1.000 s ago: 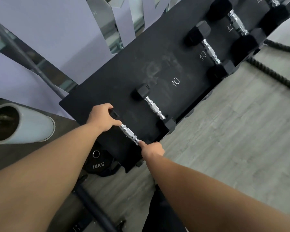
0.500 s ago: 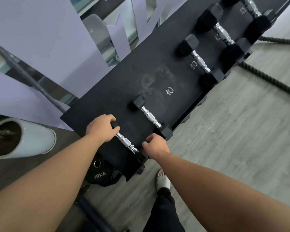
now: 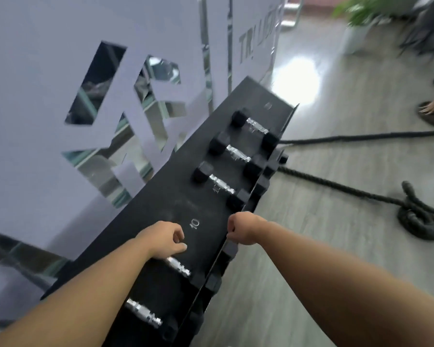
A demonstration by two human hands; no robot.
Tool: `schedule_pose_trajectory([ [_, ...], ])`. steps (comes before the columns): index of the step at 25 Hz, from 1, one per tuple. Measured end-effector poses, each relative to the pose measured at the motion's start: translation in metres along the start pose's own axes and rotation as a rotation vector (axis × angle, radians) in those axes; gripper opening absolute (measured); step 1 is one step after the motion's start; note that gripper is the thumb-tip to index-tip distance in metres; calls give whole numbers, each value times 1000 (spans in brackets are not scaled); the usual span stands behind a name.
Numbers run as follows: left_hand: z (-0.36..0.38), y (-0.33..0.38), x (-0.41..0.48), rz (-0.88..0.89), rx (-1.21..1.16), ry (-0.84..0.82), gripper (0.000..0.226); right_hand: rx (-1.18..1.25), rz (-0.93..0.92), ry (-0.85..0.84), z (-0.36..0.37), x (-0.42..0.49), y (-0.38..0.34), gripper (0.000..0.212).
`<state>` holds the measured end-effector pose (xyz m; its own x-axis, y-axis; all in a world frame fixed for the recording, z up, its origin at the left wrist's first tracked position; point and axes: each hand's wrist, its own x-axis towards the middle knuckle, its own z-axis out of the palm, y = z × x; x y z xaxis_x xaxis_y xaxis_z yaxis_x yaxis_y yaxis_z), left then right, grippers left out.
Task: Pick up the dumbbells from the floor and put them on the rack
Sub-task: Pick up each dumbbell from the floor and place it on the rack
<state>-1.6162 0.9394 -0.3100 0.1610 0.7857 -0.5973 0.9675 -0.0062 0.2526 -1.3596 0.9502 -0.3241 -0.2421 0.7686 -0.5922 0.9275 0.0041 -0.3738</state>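
Left hand: loosely curled, empty, over the rack by the nearest seated dumbbell.
Right hand: fisted at the rack's front lip — contents not visible.
Dumbbell axis: handle across the shelf, back to front edge.
Technique: seat both heads flat — release only when steady.

I am seeing five black-headed, chrome-handled dumbbells lying crosswise in a row on the slanted black rack, two nearest me, three farther along.
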Motion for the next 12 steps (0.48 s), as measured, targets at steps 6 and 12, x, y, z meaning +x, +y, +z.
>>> schedule_pose_trajectory([
  [6,-80,185,11,204,105,89,27,-75,52,242,-135,-104,105,30],
  [12,-99,392,-3,388,260,131,28,15,243,470,-217,-247,272,31],
])
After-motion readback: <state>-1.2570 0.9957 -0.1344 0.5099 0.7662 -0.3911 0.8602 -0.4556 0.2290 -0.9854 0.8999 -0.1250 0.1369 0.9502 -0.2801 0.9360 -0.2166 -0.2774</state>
